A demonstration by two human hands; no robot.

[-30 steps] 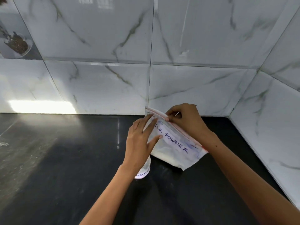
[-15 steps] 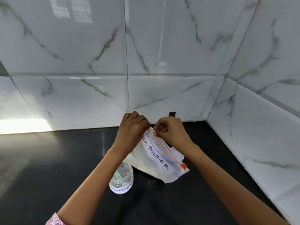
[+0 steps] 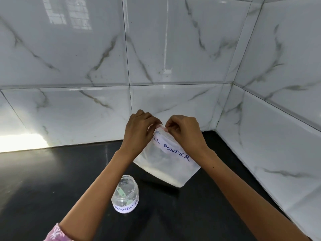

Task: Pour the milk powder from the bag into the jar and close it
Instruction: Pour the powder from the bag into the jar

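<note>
A clear zip bag (image 3: 166, 164) with a white label reading "LK POWDER" stands tilted on the black counter, white powder settled in its lower part. My left hand (image 3: 139, 131) and my right hand (image 3: 184, 132) both pinch the bag's top seal, close together at its upper left corner. A small clear jar (image 3: 125, 193) with a "POWDER" label stands in front of the bag on the left, under my left forearm. I cannot tell whether a lid is on it.
The black counter (image 3: 52, 188) runs into a corner of white marble-pattern wall tiles (image 3: 173, 49) at the back and on the right. A bright patch of light (image 3: 22, 141) lies at the counter's far left edge.
My left hand went from lying flat on the bag to pinching its top next to my right hand. The bag now stands more upright, and the jar shows fully.
</note>
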